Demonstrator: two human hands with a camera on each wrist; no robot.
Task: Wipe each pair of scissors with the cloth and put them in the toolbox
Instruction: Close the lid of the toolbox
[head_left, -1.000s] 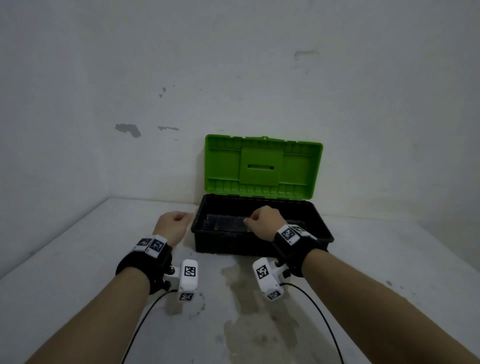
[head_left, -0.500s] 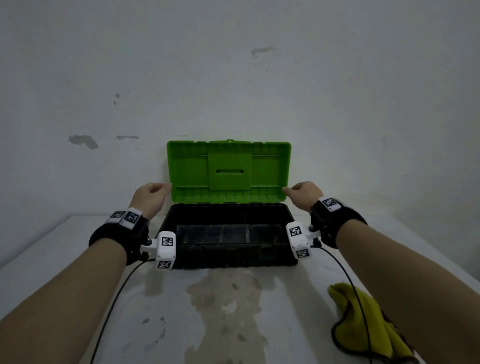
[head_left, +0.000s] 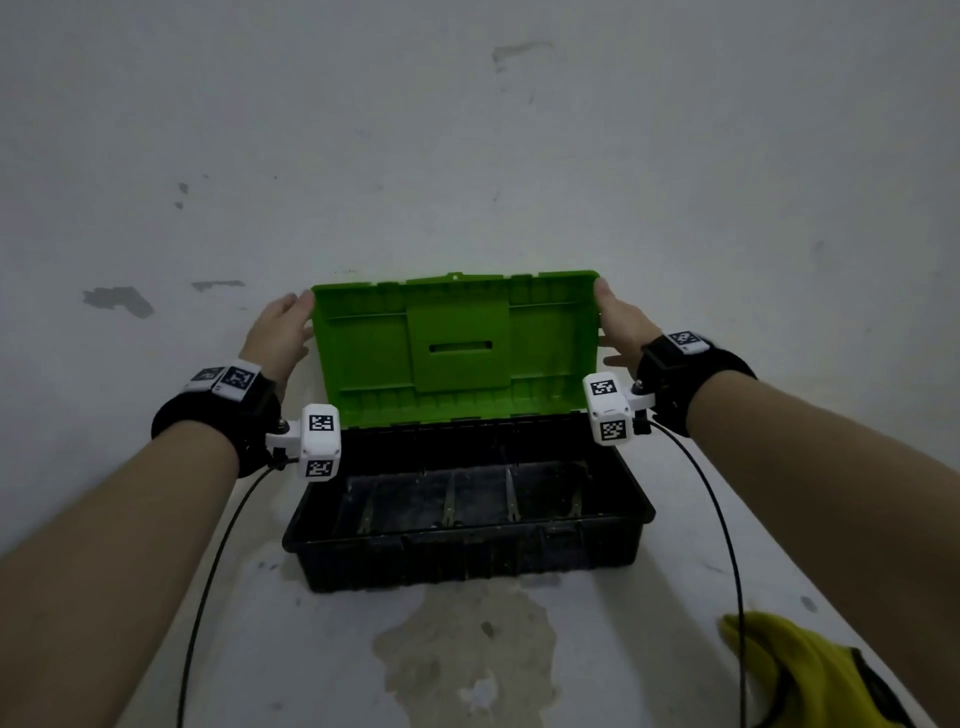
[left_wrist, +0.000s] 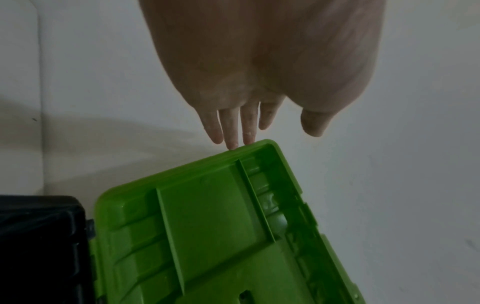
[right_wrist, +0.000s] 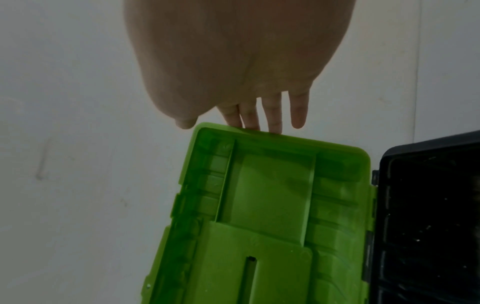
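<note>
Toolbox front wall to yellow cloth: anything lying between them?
Nothing lies there: head view shows only bare stained tabletop between the toolbox and the cloth, crossed by the right wrist cable.

I count one toolbox (head_left: 467, 540) with one green lid (head_left: 457, 343), one yellow cloth (head_left: 810, 675), and my two hands: left (head_left: 278, 332), right (head_left: 621, 325)

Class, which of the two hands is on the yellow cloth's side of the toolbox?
The right hand: the cloth lies near its forearm, right of the toolbox; the left hand is across.
</note>
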